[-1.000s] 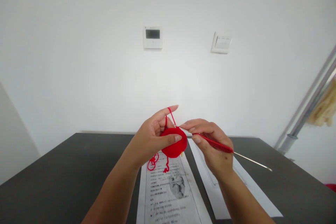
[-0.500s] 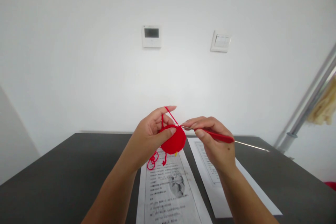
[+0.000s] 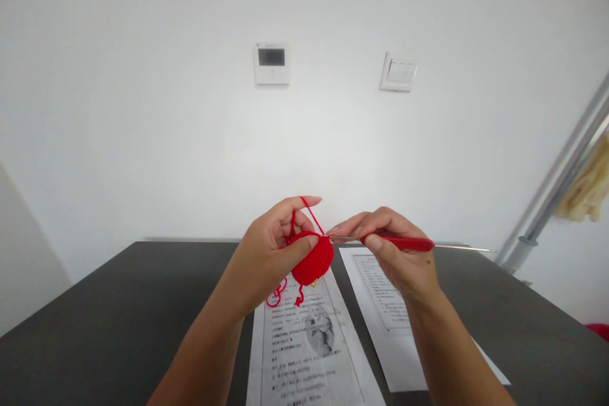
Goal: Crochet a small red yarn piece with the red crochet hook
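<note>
Red yarn piece (image 3: 316, 264): we see it held up between the two hands, above the far part of the left printed sheet (image 3: 354, 387) on the dark table (image 3: 95, 304); we judge it light, soft and bendable, hard to break but easily tugged out of shape.
Place to hold it: we would pinch it flat near its left upper rim, leaving the right upper edge free.
Red strand (image 3: 313, 213): thin and limp by our judgement, so it wants gentle tension; it slants from the left index finger down to the piece's upper edge.
Hook (image 3: 400, 243): we take it to be stiff and light, its bare metal shaft slippery, so the red handle gives the surer hold.
Left hand (image 3: 267, 233): we see the thumb pressed on the near face, the other fingers partly hidden behind it, the index finger reaching right under the strand.
Right hand (image 3: 404, 266): thumb and fingers are closed around the hook, which lies nearly level; its working end meets the piece's right upper edge, though we cannot make out the tip.
Yarn tail (image 3: 299, 296): it dangles from the near edge.
</note>
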Demonstrator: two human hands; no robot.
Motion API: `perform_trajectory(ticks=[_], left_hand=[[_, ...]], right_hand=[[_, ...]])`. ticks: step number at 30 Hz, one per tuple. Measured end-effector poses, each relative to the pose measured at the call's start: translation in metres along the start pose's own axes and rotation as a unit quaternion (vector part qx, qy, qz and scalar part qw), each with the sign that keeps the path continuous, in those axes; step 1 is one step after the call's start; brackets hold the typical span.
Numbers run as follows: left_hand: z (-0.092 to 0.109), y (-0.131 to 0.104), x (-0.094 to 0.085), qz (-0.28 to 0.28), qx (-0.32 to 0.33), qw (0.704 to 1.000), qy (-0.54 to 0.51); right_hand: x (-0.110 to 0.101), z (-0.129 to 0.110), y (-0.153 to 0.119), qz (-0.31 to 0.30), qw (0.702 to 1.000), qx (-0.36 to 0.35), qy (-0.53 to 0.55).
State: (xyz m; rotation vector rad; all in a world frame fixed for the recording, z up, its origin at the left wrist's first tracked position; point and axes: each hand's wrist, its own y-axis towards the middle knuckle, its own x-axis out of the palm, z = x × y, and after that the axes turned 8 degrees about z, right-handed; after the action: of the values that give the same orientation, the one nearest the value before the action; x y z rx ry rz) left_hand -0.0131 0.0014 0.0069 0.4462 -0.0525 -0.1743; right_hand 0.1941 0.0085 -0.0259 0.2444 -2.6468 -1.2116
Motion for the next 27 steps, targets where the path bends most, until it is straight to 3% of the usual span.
perform_trajectory(ticks=[18, 27], left_hand=[[0.004, -0.005, -0.003, 0.003, -0.01, 1.0, -0.007], [0.003, -0.006, -0.004, -0.023, -0.048, 0.996, -0.077]], right_hand=[[0.007, 0.008, 0.0, 0.029, 0.999, 0.001, 0.036], [0.012, 0.013, -0.002, 0.004, 0.996, -0.08, 0.031]])
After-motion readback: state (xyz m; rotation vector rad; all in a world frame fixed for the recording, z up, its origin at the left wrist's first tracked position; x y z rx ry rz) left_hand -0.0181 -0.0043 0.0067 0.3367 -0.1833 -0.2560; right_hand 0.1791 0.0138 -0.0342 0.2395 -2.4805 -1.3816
